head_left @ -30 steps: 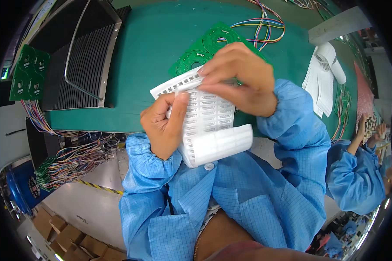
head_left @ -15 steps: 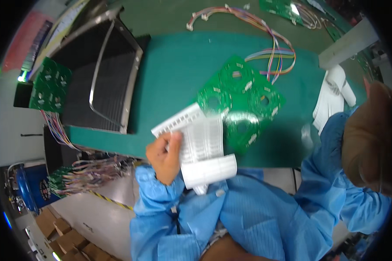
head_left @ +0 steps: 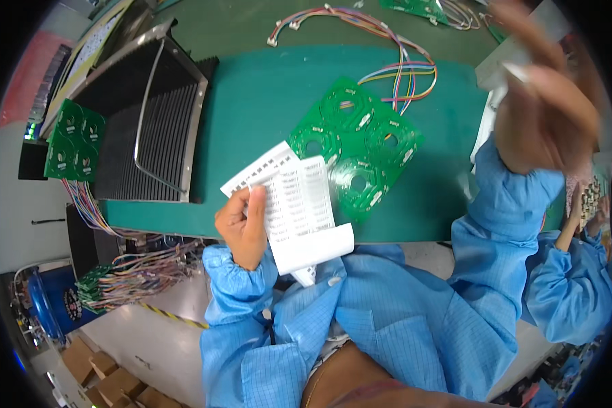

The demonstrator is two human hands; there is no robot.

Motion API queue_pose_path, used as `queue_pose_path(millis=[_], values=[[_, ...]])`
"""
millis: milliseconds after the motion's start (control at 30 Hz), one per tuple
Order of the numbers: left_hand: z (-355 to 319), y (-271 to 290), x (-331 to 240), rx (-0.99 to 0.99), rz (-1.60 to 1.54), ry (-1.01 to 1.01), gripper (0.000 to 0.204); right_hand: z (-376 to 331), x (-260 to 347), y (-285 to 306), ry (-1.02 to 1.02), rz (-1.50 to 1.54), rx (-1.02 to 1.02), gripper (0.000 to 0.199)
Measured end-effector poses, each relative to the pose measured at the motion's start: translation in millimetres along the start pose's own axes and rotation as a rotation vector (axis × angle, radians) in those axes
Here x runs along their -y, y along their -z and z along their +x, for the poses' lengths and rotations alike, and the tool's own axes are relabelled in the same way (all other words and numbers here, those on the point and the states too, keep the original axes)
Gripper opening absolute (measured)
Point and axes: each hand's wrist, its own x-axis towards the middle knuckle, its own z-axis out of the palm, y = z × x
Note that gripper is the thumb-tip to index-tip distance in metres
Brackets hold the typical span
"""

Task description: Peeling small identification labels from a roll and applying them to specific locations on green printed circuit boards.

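My left hand [head_left: 243,221] is closed, thumb on top, on a curled sheet of printed labels [head_left: 299,197]. The sheet's lower end rolls over near my chest, and another white printed strip [head_left: 260,167] sticks out behind it. Just beyond lies a square green circuit board [head_left: 357,146] with several round cut-outs, which the sheet's edge overlaps in view. Coloured wires [head_left: 415,68] run from the board's far side. My right hand [head_left: 547,112] is raised at the upper right, blurred, its fingers stretched apart. Nothing can be made out in it.
On the left stands a black slotted rack [head_left: 153,122] with a metal handle, a green board [head_left: 75,139] at its side. Wired boards [head_left: 126,279] bunch below the green mat [head_left: 251,95]. Another person's blue sleeve [head_left: 568,279] shows at the right, and cardboard boxes [head_left: 115,377] stand at lower left.
My right hand has risen and come inward from the right edge, its fingers now spread. My left hand keeps the label sheet. The whole view has shifted slightly, bringing the other person into sight.
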Motion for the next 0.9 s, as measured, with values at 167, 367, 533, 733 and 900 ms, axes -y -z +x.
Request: queue_pose_path(millis=[167,367,533,733,900], values=[[-1.9,1.3,-5.8,0.025,0.025,0.022,0.015,-35.7,-29.7,-13.0,-0.635,0.134,0.286,0.007],[-5.7,0.4,-8.8,0.122,0.000,0.018,0.014,-87.7,-71.4,-37.6,-0.937,0.259,0.819,0.011],[-6.6,-1.3,-13.3,0.374,-0.288,0.375,0.016,-102.4,-82.4,-54.4,-0.964,0.199,1.009,0.014],[5.4,-2.4,-5.1,0.530,-0.177,0.483,0.016,-127.9,-48.9,-50.1,-1.207,0.120,0.671,0.013],[43.4,-8.2,12.5,0.492,-0.055,0.263,0.014,-132.9,-14.5,-41.0,-1.521,0.468,0.486,0.014]])
